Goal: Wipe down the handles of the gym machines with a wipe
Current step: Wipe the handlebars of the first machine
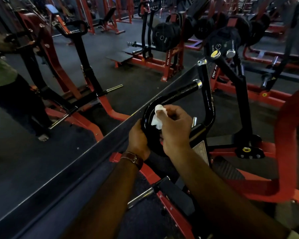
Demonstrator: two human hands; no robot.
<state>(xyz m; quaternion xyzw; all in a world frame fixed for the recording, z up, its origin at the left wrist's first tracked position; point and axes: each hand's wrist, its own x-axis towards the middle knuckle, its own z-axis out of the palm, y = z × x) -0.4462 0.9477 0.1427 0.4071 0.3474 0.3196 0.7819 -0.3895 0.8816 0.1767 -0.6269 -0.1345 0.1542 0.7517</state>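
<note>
A black curved handle bar (176, 95) with chrome end caps rises from a red and black gym machine at the centre of the view. My left hand (138, 137), with a brown watch strap at the wrist, grips the lower bend of this bar. My right hand (174, 126) pinches a crumpled white wipe (157, 114) and presses it against the bend of the bar, just above my left hand. A second black handle (208, 99) of the same machine stands upright just to the right.
A large mirror (76, 75) fills the left half, its lower edge running diagonally past the handle. Black weight plates (221, 38) hang on the machine's arm behind. Red frames (286, 128) close in on the right. A person (5, 94) stands reflected at far left.
</note>
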